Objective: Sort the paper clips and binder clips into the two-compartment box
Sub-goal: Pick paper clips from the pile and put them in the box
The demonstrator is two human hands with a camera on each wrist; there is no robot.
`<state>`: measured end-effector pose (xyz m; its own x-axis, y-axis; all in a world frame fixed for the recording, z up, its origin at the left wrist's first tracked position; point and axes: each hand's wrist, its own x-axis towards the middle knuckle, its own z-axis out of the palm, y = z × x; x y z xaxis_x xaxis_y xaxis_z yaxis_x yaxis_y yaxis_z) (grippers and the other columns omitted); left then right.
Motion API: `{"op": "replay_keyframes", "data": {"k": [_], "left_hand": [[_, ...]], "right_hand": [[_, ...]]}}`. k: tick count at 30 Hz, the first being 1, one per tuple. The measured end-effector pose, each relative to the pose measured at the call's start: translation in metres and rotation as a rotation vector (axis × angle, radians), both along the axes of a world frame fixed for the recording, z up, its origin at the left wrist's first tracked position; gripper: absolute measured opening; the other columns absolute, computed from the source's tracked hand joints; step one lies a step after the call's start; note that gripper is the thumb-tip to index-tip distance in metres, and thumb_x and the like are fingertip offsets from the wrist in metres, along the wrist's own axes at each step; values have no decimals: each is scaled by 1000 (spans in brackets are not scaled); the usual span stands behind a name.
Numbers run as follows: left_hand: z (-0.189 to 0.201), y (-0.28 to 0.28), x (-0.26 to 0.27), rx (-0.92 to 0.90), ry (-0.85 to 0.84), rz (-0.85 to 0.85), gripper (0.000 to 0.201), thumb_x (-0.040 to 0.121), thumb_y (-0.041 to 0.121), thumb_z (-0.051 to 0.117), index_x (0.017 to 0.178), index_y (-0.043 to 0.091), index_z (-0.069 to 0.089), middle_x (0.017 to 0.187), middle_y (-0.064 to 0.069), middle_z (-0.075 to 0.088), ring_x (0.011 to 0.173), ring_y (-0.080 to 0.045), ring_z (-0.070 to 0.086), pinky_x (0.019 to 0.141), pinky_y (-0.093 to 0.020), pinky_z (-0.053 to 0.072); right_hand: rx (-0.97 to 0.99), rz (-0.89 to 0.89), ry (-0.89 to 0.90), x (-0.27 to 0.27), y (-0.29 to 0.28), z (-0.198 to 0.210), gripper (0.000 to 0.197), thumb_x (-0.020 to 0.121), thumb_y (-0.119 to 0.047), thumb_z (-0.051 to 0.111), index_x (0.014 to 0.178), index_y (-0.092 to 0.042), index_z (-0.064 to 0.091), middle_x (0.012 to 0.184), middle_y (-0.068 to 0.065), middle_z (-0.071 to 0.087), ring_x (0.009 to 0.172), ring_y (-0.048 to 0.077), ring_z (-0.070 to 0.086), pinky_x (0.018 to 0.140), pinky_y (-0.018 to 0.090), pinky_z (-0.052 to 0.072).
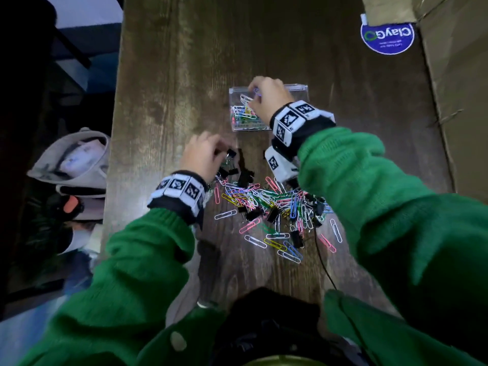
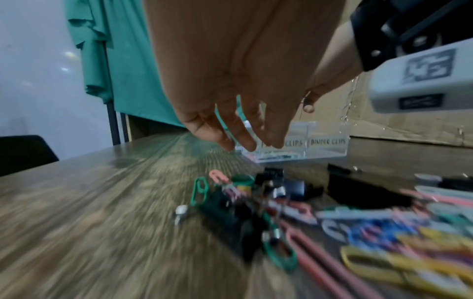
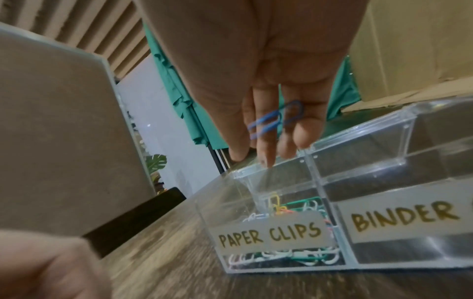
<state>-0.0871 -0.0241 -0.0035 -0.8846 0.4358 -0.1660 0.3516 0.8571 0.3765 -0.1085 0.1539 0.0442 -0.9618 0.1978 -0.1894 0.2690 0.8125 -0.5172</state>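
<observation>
A clear two-compartment box [image 1: 299, 88] stands mid-table, labelled PAPER CLIPS [image 3: 268, 234] and BINDER CLIPS [image 3: 404, 218]. Coloured paper clips lie in its left compartment [image 1: 244, 112]; the binder side looks bare in the right wrist view. My right hand [image 1: 254, 97] hovers over the paper-clip side, with blue paper clips [image 3: 276, 119] held against its fingers [image 3: 266, 149]. A mixed pile of paper clips [image 1: 264, 199] and black binder clips [image 1: 273, 213] lies nearer me. My left hand [image 1: 221, 151] hangs over the pile's far left edge, beside a binder clip [image 1: 231, 153], its fingers [image 2: 245, 139] relaxed and holding nothing.
A large cardboard box [image 1: 454, 101] with a round blue sticker [image 1: 386, 38] fills the table's right side. The table's left edge [image 1: 113, 154] drops to a grey bag [image 1: 76, 165] on the floor. A thin black cable [image 1: 323, 262] runs from the pile toward me.
</observation>
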Motion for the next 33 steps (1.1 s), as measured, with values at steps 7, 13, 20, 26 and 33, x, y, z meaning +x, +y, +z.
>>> {"op": "replay_keyframes", "data": {"k": [7,13,20,26,33], "left_hand": [[-23,-20,32,43,-60,93,35,79,31,68,108,14,59,111,-12,60,107,-31,52,91,-39,41],[-31,-12,37,15,-87,129,36,80,24,65,111,8,57,117,-16,55,110,-34,49,92,-41,41],[-24,-18,42,248,-72,142,34,86,16,60,119,7,57,118,-16,55,110,-31,53,97,-38,44],[-21,-53,40,214,-55,323,30,80,9,65,110,5,64,111,-20,57,104,-34,57,95,-36,44],[-21,-57,36,20,-65,365,29,81,41,63,98,18,67,114,-10,56,105,-29,55,93,-41,46]], "right_hand": [[76,196,86,24,-28,-22,31,91,1,46,118,-7,59,121,13,62,117,27,53,102,35,40],[97,475,-176,56,-51,-61,45,82,-15,64,127,-19,55,142,3,47,128,26,40,107,42,39],[148,337,-108,78,-35,-65,21,85,-13,62,106,-9,64,120,10,52,117,27,43,94,39,46],[181,199,-146,86,-14,-64,24,87,-8,57,109,-2,63,123,12,52,118,29,42,95,38,43],[50,252,-49,63,-60,-52,23,92,-11,49,109,-7,64,116,11,58,113,28,51,94,37,43]]}}
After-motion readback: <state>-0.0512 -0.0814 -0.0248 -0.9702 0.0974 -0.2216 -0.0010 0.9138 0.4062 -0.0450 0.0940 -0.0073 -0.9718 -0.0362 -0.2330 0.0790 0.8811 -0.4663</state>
